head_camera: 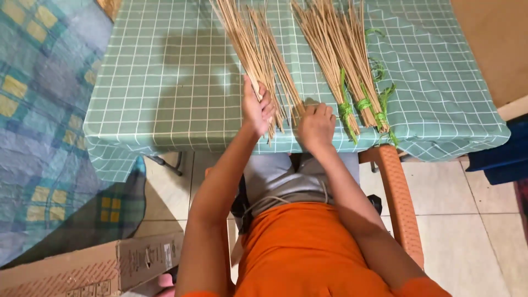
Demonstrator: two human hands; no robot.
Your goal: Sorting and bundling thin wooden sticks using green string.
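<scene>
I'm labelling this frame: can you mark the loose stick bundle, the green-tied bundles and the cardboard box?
loose stick bundle [250, 49], head view, mid-length of the sticks.
green-tied bundles [338, 49], head view, mid-length of the sticks.
cardboard box [82, 272], head view, its side face.

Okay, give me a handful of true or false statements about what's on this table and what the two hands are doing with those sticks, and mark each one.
1. The left hand grips a loose bundle of thin sticks. True.
2. The tied bundles are bound with red string. False: the ties are green.
3. The tablecloth is green with a white grid. True.
4. The right hand is lifted high above the table. False: it rests on the cloth at the ends of the loose sticks.
5. The tied bundles lie to the left of the loose sticks. False: they lie to the right.
6. A cardboard box lies on the floor. True.
</scene>
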